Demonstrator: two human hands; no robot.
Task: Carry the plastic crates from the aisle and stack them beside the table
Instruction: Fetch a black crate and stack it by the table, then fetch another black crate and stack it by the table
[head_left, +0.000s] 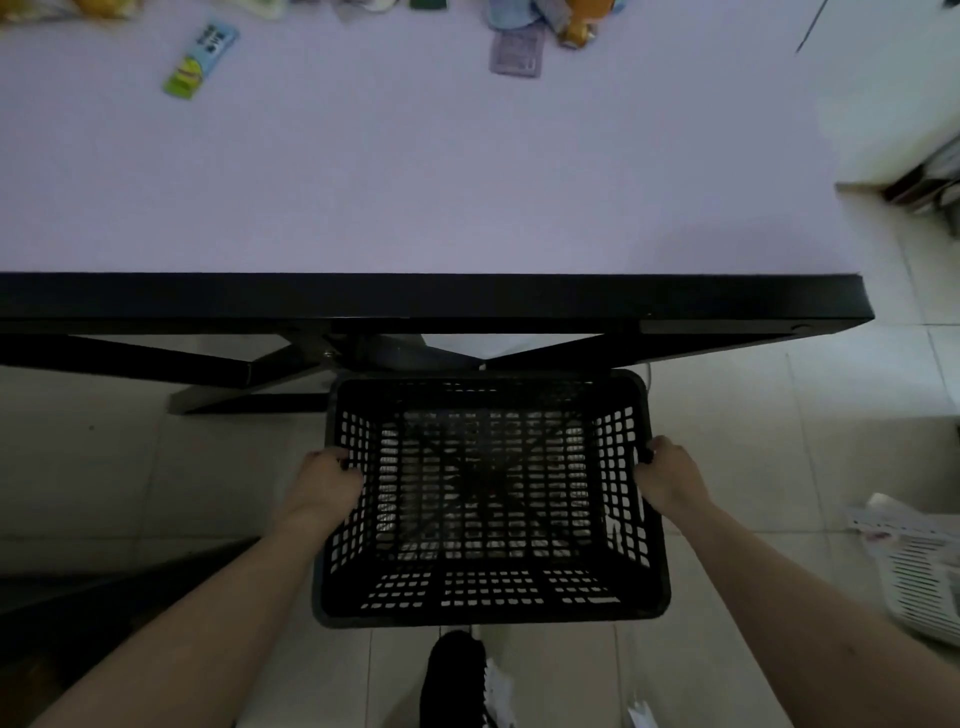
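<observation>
A black plastic crate (488, 608) with perforated walls sits low in front of me, its far rim just below the table's black front edge (415, 301). My left hand (324, 480) grips the crate's left rim with the fingers curled over it. On the opposite side, my right hand (667, 473) grips the right rim the same way. The crate is empty, and the tiled floor shows through its bottom. I cannot tell whether it rests on the floor or hangs just above it.
The table's pale top (415, 171) carries a snack packet (200, 62) and several small items along the far edge. Black crossed legs (234, 364) stand under it. A white basket (919, 566) lies at right. My dark shoe (457, 675) is below the crate.
</observation>
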